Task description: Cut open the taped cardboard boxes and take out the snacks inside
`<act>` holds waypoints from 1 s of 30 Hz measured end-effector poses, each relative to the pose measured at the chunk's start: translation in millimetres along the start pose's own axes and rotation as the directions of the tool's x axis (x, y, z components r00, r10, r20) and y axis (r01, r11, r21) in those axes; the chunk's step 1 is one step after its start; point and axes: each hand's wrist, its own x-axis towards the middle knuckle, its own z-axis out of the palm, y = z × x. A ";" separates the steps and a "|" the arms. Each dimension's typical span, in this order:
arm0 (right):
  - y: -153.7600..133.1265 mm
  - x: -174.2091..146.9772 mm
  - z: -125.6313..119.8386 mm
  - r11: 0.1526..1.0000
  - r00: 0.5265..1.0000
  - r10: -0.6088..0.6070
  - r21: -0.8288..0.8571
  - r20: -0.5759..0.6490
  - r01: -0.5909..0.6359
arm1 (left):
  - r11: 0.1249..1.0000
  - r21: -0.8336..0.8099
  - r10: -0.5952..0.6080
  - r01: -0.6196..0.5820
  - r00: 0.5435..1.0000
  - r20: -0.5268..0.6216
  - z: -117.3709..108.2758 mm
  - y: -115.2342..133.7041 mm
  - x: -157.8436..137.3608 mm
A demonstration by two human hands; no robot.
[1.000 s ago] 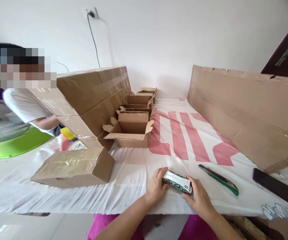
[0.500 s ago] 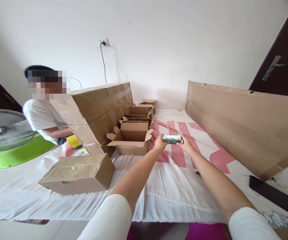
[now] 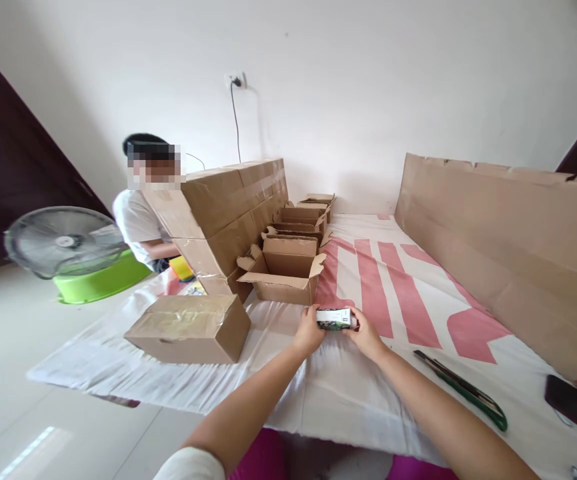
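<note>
Between my two hands, low over the cloth, is a small white-and-green printed box (image 3: 334, 319). My left hand (image 3: 311, 331) grips its left end, and the fingers of my right hand (image 3: 365, 333) close on its right end. Just beyond my left hand stands an open cardboard box (image 3: 288, 289) with its flaps spread. To the right of my right forearm lies a utility knife (image 3: 461, 388) with a green handle.
More open cartons (image 3: 301, 217) line up behind, beside a wall of stacked taped cartons (image 3: 233, 217). A closed carton (image 3: 191, 328) sits front left. A long cardboard panel (image 3: 498, 247) and a black phone-like object (image 3: 575, 408) are right. A person (image 3: 141, 220) sits left near a fan (image 3: 68, 240).
My hands have brought the small box nearer to me and lower, its printed top now tilted more into view. My view has turned right-to-left, uncovering the utility knife.
</note>
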 end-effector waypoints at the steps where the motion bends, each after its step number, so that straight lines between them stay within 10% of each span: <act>1: -0.8 -2.6 13.8 1.000 1.000 -0.012 0.009 0.013 0.012 | 1.000 0.023 -0.004 0.004 1.000 -0.024 -9.1 -7.3 -3.2; 9: -9.4 8.6 105.1 0.998 0.996 -0.039 0.049 0.077 0.035 | 0.977 0.185 -0.057 0.101 0.972 -0.230 -66.1 -43.2 12.1; 17: -18.1 -14.2 108.0 0.988 0.971 -0.152 0.034 0.183 0.148 | 0.951 0.230 -0.065 0.206 0.862 -0.503 -69.0 -58.9 16.3; 30: -30.5 -16.6 100.5 0.977 0.938 -0.186 -0.048 0.291 0.209 | 0.963 0.246 -0.038 0.105 0.964 -0.263 -49.8 -68.6 18.4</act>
